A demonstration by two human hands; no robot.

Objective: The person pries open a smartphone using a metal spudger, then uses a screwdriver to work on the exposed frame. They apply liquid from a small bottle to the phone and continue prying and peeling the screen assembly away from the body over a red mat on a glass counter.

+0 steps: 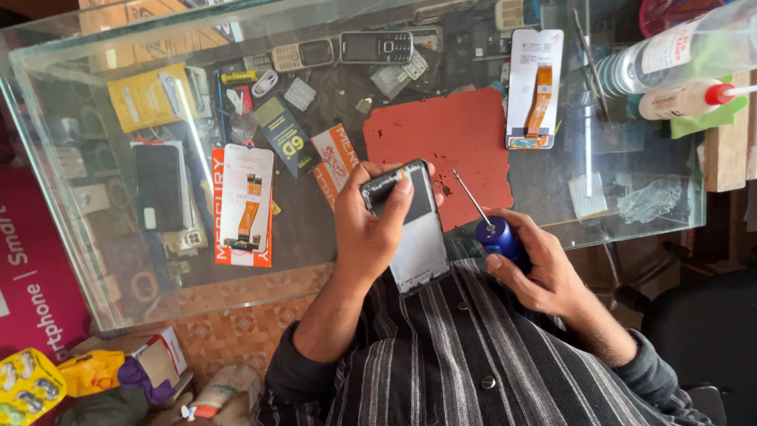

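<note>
Left hand [369,229]: closed round an opened smartphone [410,229], back cover off, thumb laid across its upper part; the phone was held just above the near edge of the glass counter [79,260], tilted, its lower end over the person's striped shirt [449,355].

Right hand [544,268]: wrapped round the blue handle of a screwdriver [493,225], the thin metal shaft pointing up and left, its tip near the phone's upper right corner but apart from it.

On the counter: a red mat [457,134] just beyond the phone; a replacement screen with an orange flex cable [535,87] at the mat's right edge; two clear bottles [678,59] lying at the far right; packaged parts [246,201] to the left. Under the glass: old keypad phones [347,49].
</note>
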